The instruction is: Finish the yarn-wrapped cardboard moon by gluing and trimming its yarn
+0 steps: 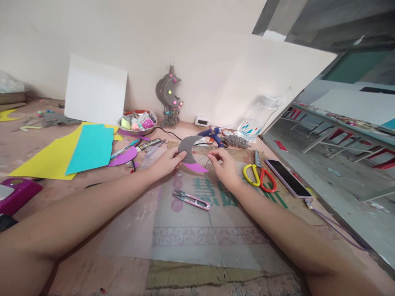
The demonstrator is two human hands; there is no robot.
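Note:
My left hand grips a crescent shape wrapped in grey yarn, held just above the table; its lower tip is bare pink foam. My right hand is beside it with fingers pinched, apparently on a thin strand of yarn that I cannot see clearly. Pink thread snips lie on the printed plastic sheet just in front of my hands.
Scissors with yellow and red handles and a phone lie right. A blue glue gun, yarn bundle, water bottle, bowl of bits, finished moon hanger, and yellow and teal sheets sit behind and left.

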